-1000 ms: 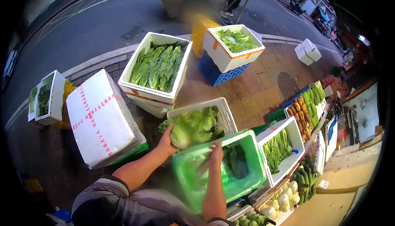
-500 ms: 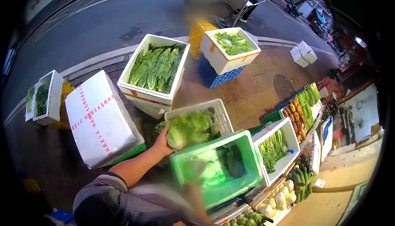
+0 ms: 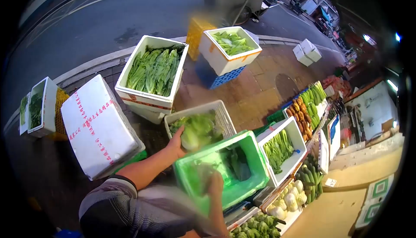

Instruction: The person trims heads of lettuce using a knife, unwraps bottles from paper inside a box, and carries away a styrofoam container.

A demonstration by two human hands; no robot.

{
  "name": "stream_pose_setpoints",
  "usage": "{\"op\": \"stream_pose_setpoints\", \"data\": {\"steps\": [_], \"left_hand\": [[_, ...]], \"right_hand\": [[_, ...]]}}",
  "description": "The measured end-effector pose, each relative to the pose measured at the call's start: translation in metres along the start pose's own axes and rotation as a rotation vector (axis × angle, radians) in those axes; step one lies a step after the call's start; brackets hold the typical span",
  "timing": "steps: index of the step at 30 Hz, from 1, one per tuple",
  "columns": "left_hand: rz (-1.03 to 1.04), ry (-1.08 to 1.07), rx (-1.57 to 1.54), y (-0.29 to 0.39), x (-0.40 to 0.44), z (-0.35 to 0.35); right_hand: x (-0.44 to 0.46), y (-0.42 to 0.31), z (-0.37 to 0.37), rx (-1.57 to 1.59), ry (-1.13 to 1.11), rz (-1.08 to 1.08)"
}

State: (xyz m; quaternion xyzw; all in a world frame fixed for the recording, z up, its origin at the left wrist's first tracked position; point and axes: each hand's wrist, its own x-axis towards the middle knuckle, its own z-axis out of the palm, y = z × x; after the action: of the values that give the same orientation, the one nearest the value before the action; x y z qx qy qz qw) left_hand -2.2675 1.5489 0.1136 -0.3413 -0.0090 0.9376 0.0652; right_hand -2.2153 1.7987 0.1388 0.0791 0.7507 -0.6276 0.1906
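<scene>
My left hand (image 3: 177,142) grips a head of green lettuce (image 3: 197,132) by its pale base end, over a white slatted basket (image 3: 223,119). Only the thumb side of that hand shows; the lettuce hides the other fingers. Lower right, my right hand (image 3: 215,183) is inside a foam box lined with green plastic (image 3: 255,151). Its fingers are smeared by motion, with a blurred grey-green patch beside them that I cannot make out. Dark green leaves (image 3: 238,164) lie at the far end of this box.
Behind the basket stands a foam box of long leafy greens (image 3: 154,71). A closed white foam box (image 3: 99,125) is at the left. Another box of greens (image 3: 234,43) sits on a blue crate (image 3: 227,77). At the right are stalky greens (image 3: 278,149), white cabbages (image 3: 290,200) and cucumbers (image 3: 310,175).
The lettuce has moved down and slightly right, over the basket, with my left hand on it. My right hand has risen into the green-lined box. The whole view has shifted a little.
</scene>
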Motion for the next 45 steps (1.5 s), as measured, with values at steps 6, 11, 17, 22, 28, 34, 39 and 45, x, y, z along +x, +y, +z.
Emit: {"op": "stream_pose_setpoints", "data": {"steps": [6,11,17,22,28,34,39,45], "left_hand": [[-0.050,-0.031,0.040,-0.017,-0.013,0.016],[-0.091,-0.087,-0.051,-0.033,-0.009,0.021],[0.072,0.111,-0.044,-0.044,-0.035,0.059],[0.018,-0.014,-0.127,-0.038,-0.037,0.047],[0.061,0.048,0.032,-0.038,-0.025,0.021],[0.081,0.148,0.104,-0.043,-0.026,0.015],[0.077,0.229,0.090,-0.042,-0.032,0.022],[0.077,0.270,0.095,-0.040,-0.032,0.016]], "right_hand": [[-0.005,-0.025,0.011,-0.167,-0.141,-0.155],[0.001,-0.042,0.009,-0.307,-0.118,-0.596],[0.006,-0.078,0.012,-0.400,-0.118,-0.593],[0.013,-0.054,0.019,-0.454,-0.136,-0.730],[0.013,-0.055,0.037,-0.528,-0.152,-0.605],[0.015,-0.051,0.050,-0.571,-0.137,-0.637],[0.016,-0.045,0.053,-0.565,-0.129,-0.662],[0.012,-0.041,0.058,-0.525,-0.136,-0.584]]}}
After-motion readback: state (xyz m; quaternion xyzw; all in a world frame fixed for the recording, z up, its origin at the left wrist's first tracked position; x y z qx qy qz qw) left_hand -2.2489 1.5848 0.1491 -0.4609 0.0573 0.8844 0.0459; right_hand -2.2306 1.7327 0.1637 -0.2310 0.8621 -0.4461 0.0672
